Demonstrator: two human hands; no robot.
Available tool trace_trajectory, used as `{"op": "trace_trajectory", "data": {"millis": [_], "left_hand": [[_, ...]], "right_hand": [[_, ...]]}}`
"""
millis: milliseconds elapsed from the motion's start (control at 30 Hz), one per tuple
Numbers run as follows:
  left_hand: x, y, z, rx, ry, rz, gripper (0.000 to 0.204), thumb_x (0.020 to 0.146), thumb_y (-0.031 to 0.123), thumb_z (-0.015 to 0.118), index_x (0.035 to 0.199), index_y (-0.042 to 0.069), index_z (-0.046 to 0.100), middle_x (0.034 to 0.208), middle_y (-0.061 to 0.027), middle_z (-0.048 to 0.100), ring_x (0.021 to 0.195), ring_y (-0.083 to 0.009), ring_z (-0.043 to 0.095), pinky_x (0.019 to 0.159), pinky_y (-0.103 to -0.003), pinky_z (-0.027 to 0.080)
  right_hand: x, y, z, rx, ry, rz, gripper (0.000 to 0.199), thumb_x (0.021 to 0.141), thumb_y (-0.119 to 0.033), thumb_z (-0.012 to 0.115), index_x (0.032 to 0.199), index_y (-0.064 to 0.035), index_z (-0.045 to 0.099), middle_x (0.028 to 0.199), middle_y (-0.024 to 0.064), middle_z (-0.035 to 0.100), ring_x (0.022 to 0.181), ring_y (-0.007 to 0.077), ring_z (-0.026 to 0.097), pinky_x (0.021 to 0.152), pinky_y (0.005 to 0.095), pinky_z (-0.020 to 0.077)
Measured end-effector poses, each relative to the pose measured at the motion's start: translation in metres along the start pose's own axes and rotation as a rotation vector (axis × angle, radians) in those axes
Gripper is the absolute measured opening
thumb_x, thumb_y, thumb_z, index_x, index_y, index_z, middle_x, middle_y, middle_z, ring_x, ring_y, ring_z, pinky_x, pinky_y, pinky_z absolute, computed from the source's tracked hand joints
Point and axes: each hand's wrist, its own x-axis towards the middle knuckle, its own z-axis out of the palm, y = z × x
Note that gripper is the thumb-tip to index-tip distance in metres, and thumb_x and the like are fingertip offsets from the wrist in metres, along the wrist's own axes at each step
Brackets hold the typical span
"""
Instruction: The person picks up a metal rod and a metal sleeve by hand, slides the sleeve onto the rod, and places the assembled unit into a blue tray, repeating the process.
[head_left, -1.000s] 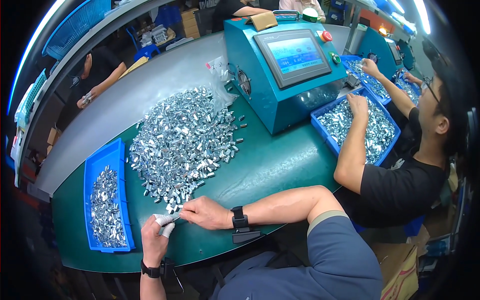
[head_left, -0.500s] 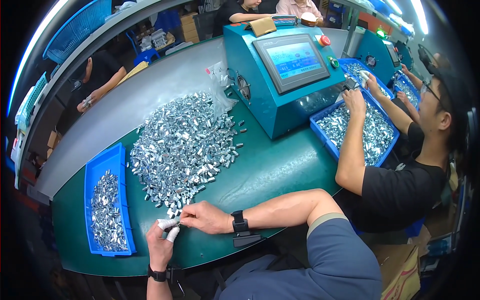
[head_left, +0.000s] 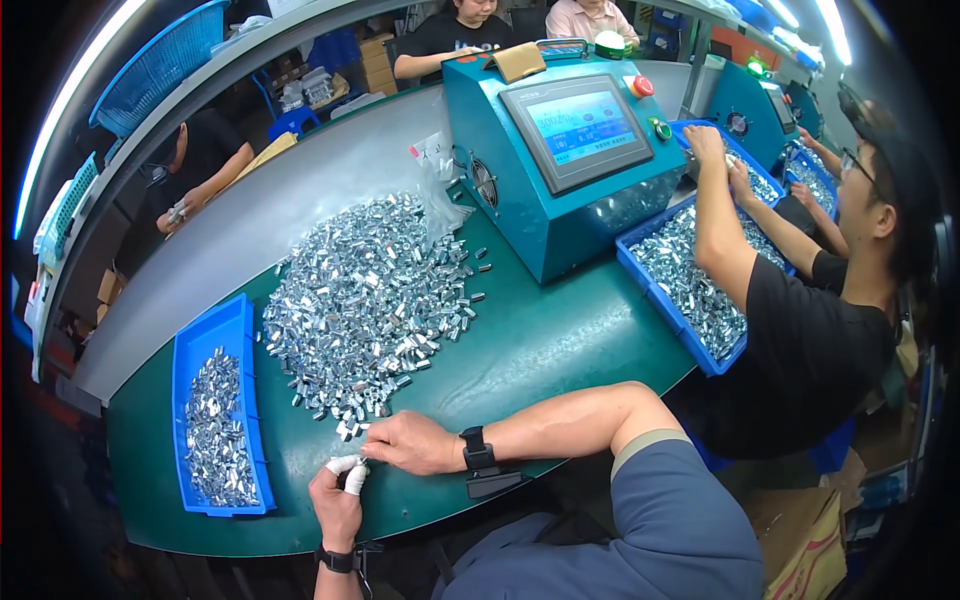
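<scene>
Head view shows us pinching one small metal clip point(head_left: 352, 432) between our left hand point(head_left: 338, 505) and right hand point(head_left: 412, 442), just below the heap of clips point(head_left: 365, 295), close enough to pick without reaching.

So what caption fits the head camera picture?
Two hands pinch small metal pieces off a shiny pile beside a blue tray.

My bench is a green-topped table point(head_left: 540, 350), curved at the near edge. On it: big loose heap of small shiny metal parts point(head_left: 365, 300) mid-left, a blue tray point(head_left: 205, 345) w/ more parts at far left, teal machine w/ screen point(head_left: 560, 160) further back, another blue bin point(head_left: 650, 290) of parts just right of it. My right forearm rests on the mat too.
</scene>
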Motion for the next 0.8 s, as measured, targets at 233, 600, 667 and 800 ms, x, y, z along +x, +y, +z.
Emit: {"op": "trace_trajectory", "data": {"millis": [233, 600, 667, 800], "left_hand": [[-0.002, -0.007, 0.002, -0.038, 0.008, 0.034, 0.012, 0.090, 0.005, 0.077, 0.098, -0.001, 0.071, 0.083, -0.0066, 0.070, 0.074, -0.0149, 0.065, 0.069, -0.029, 0.051], [-0.003, -0.003, 0.001, -0.104, 0.006, -0.041, 0.012, 0.091, 0.004, 0.076, 0.101, -0.001, 0.071, 0.087, -0.0053, 0.072, 0.078, -0.0126, 0.068, 0.072, -0.027, 0.053], [-0.004, -0.003, 0.001, -0.110, 0.014, -0.048, 0.012, 0.091, 0.004, 0.076, 0.101, -0.001, 0.071, 0.088, -0.0046, 0.072, 0.079, -0.0120, 0.068, 0.073, -0.027, 0.054], [-0.004, -0.008, 0.002, -0.131, 0.019, -0.062, 0.013, 0.091, 0.004, 0.077, 0.102, 0.000, 0.071, 0.089, -0.0044, 0.073, 0.080, -0.0119, 0.068, 0.074, -0.027, 0.054]], "right_hand": [[0.001, -0.007, -0.003, 0.058, -0.031, 0.018, 0.043, 0.102, -0.036, 0.059, 0.078, -0.0017, 0.067, 0.070, 0.0192, 0.065, 0.065, 0.0384, 0.062, 0.063, 0.0483, 0.0467], [-0.001, -0.004, 0.001, 0.243, 0.003, 0.068, 0.028, 0.098, -0.030, 0.067, 0.092, -0.0019, 0.067, 0.072, 0.0128, 0.069, 0.064, 0.0286, 0.065, 0.062, 0.0406, 0.0487], [-0.001, -0.003, 0.001, 0.206, 0.007, 0.045, 0.025, 0.097, -0.027, 0.067, 0.093, -0.0019, 0.067, 0.072, 0.0126, 0.069, 0.064, 0.0282, 0.065, 0.062, 0.0403, 0.0489], [0.001, -0.005, -0.004, 0.228, -0.034, 0.060, 0.028, 0.099, -0.028, 0.066, 0.090, -0.0014, 0.067, 0.072, 0.0128, 0.068, 0.062, 0.0288, 0.064, 0.062, 0.0409, 0.0488]]}}
